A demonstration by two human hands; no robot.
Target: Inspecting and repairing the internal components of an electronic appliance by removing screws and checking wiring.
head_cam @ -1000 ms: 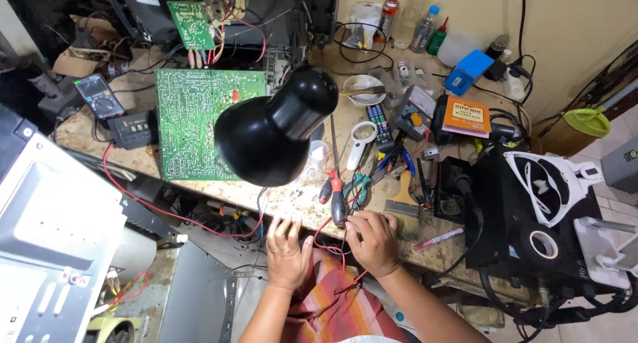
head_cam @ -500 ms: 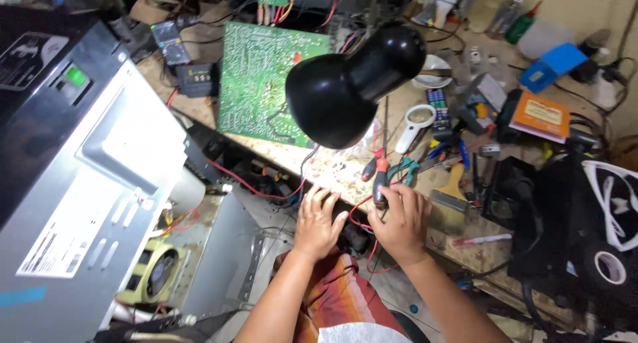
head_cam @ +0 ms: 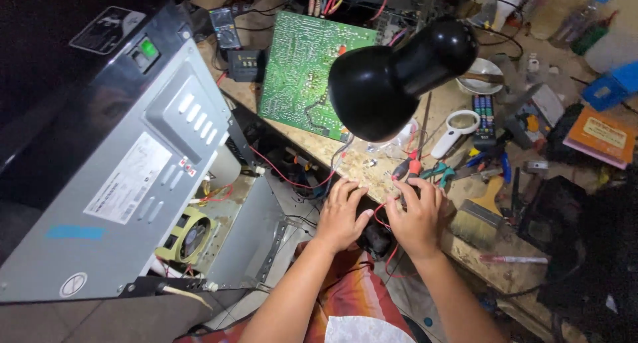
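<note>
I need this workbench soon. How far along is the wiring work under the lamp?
Done: the grey metal appliance casing lies opened, its fan exposed, and the green circuit board is out on the wooden bench. In hand: the left hand and right hand are together on thin red wires at the bench edge. Left: casing open, board loose, pliers and brush scattered, so it looks far from finished.

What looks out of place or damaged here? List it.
The grey metal appliance casing lies opened, its fan and loose wires exposed. The green circuit board sits bare on the cluttered workbench. Both hands, left hand and right hand, finger a red wire. Nothing spilled.
</note>
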